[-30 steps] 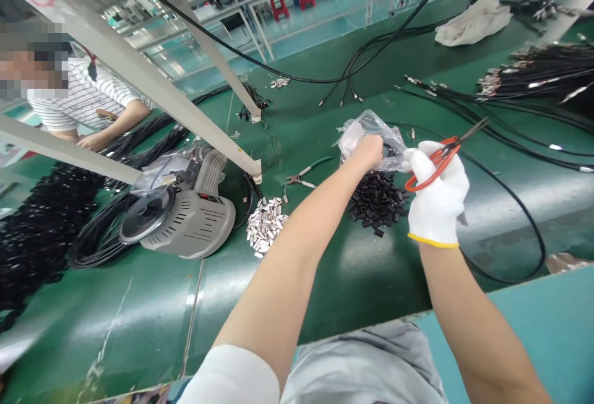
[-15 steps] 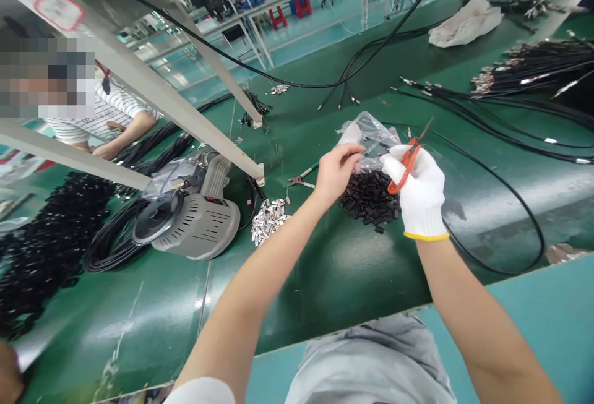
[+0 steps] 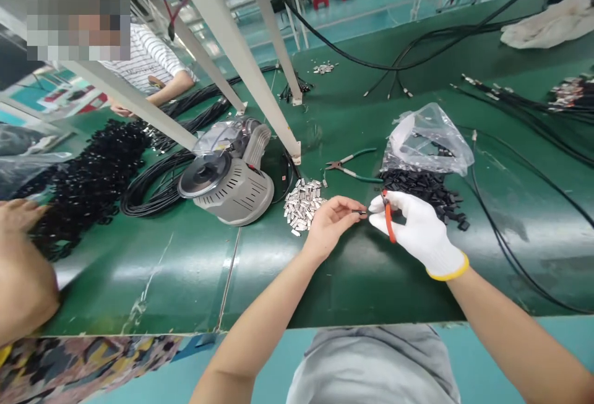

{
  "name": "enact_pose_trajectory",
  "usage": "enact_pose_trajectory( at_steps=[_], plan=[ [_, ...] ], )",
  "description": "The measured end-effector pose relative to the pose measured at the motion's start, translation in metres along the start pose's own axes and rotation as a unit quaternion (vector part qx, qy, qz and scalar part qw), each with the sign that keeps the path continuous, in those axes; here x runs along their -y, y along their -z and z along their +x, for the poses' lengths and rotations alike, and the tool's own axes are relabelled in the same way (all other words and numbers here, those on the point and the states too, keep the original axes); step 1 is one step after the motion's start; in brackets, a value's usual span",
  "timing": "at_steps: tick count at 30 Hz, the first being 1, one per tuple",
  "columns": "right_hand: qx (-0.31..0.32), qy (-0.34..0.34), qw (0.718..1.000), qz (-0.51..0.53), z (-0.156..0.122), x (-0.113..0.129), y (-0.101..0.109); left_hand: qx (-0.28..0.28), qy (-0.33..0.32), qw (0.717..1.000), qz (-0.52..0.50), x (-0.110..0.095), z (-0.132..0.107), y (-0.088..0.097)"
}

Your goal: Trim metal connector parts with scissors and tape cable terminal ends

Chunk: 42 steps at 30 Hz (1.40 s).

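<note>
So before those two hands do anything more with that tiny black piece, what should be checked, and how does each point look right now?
1. Small black piece pinched between both hands: ok, the left hand and the gloved right hand meet at it.
2. Red-handled scissors secure in the right hand: ok; blades hidden, so open or closed cannot tell.
3. Pile of black parts within reach: ok, just behind the right hand.
4. Metal clips close by: ok, beside the left hand.
5. Green pliers out of the way: ok, lying behind on the green table.
6. Piece's orientation: cannot tell, too small.
</note>
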State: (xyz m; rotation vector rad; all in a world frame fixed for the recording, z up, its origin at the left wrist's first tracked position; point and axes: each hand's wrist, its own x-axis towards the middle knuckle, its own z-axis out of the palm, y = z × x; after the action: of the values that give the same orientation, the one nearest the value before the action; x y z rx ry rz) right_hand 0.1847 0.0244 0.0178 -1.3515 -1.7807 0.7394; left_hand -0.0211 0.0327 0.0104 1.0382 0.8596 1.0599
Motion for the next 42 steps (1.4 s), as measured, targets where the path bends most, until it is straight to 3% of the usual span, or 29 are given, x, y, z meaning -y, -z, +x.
enact_pose_trajectory(
  at_steps=[4, 9, 14, 20, 27, 34, 39, 42],
  plan=[
    [0.001, 0.02, 0.996, -0.085, 0.003, -0.008, -0.001, 0.005, -0.016, 0.999, -0.035, -0.002, -0.007, 0.009],
    [0.024, 0.069, 0.984, -0.161, 0.004, -0.011, -0.002, -0.005, -0.049, 0.997, 0.059, -0.006, -0.011, 0.012],
    [0.047, 0.128, 0.966, -0.22, 0.007, -0.005, 0.0, -0.037, -0.044, 0.995, 0.077, -0.005, -0.012, 0.01],
    [0.069, 0.151, 0.953, -0.254, 0.011, 0.0, 0.002, -0.043, -0.089, 0.986, 0.137, -0.004, -0.011, 0.012],
    [0.102, 0.138, 0.943, -0.286, 0.012, -0.001, 0.001, -0.07, -0.047, 0.995, 0.047, -0.007, -0.011, 0.01],
    [0.084, 0.173, 0.937, -0.293, 0.009, -0.006, -0.001, -0.074, -0.028, 0.997, -0.014, -0.003, -0.006, 0.015],
    [0.088, 0.175, 0.933, -0.301, 0.006, -0.009, -0.002, -0.074, -0.053, 0.996, 0.027, -0.006, -0.008, 0.01],
    [0.078, 0.173, 0.932, -0.31, 0.005, -0.008, -0.002, -0.103, -0.075, 0.989, 0.078, -0.008, -0.01, 0.007]
  ],
)
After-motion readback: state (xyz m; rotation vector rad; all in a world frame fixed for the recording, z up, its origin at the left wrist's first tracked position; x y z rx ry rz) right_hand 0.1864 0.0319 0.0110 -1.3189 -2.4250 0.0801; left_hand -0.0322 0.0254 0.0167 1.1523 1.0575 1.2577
